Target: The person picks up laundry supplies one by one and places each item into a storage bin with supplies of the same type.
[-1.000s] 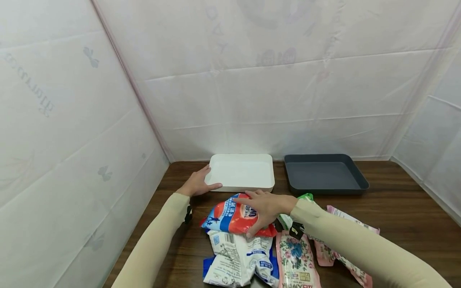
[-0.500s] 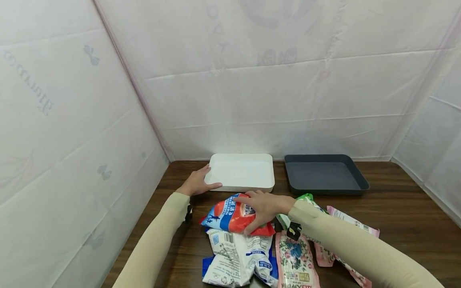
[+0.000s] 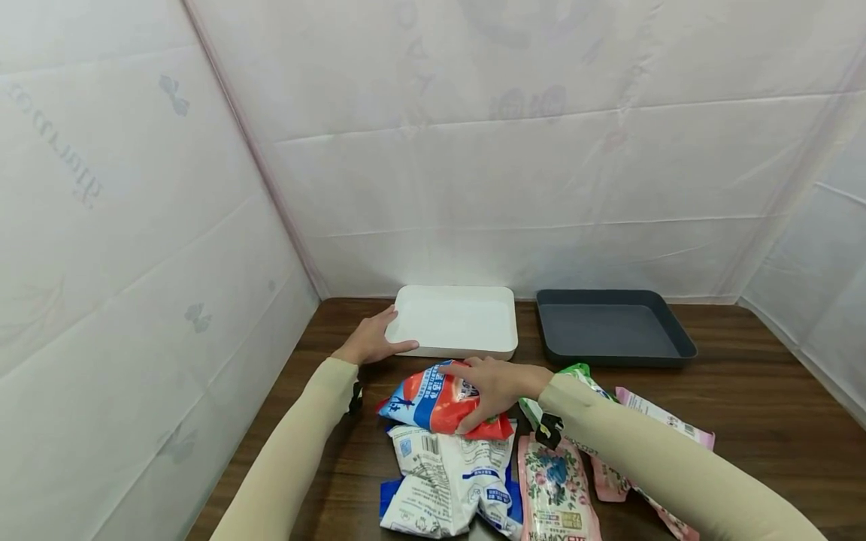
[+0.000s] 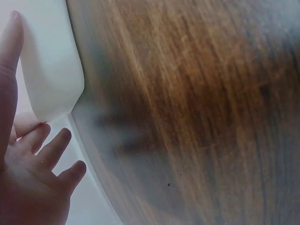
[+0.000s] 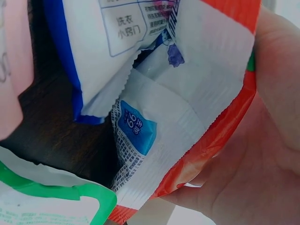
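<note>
A white tray [image 3: 460, 319] stands at the back of the table. My left hand [image 3: 370, 340] touches its front left corner, thumb along the near side and fingers at the left side. In the left wrist view those fingers [image 4: 54, 147] lie loosely by the tray's wall. My right hand [image 3: 499, 387] grips a red and blue bag of laundry powder [image 3: 422, 398], thumb at its near edge and fingers across its far part. The right wrist view shows the bag's pale crimped end [image 5: 173, 136] beside the palm. Under and in front of it lies a white and blue bag [image 3: 433, 481].
A dark grey tray [image 3: 612, 330] stands right of the white one. Floral pink pouches [image 3: 558, 492], a green-edged pack [image 3: 575, 372] and a narrow pink packet [image 3: 666, 417] lie on the wooden table [image 3: 751, 391], partly behind the right forearm. White sheeting [image 3: 473, 188] surrounds the table.
The red bag and my right hand shift very slightly; the view tilts a little. My left hand stays at the white tray's corner.
</note>
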{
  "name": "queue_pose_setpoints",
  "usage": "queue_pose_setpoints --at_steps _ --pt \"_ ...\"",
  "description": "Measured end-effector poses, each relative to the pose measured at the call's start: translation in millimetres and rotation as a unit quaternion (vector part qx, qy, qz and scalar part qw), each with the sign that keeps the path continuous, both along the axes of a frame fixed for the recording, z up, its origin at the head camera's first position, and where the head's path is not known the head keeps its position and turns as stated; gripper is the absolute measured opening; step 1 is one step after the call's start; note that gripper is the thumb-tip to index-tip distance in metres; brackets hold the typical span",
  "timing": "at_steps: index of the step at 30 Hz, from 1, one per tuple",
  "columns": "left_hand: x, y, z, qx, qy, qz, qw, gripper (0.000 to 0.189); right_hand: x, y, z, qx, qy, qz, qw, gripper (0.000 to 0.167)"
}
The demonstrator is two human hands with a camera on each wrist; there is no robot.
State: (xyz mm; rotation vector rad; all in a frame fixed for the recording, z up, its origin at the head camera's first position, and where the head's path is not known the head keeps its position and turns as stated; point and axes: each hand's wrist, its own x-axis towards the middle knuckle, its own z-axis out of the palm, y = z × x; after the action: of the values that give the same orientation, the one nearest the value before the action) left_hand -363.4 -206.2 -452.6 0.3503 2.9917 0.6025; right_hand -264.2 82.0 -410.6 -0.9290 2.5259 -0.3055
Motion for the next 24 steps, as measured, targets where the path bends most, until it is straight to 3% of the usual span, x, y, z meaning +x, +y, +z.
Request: queue_pose_setpoints --at_steps 24 --pt "4.3 3.6 -0.6 -0.023 0.013 -0.002 0.9997 0.103 -1.7 2.4 -2.3 0.000 -0.010 -0.004 0.9999 0.102"
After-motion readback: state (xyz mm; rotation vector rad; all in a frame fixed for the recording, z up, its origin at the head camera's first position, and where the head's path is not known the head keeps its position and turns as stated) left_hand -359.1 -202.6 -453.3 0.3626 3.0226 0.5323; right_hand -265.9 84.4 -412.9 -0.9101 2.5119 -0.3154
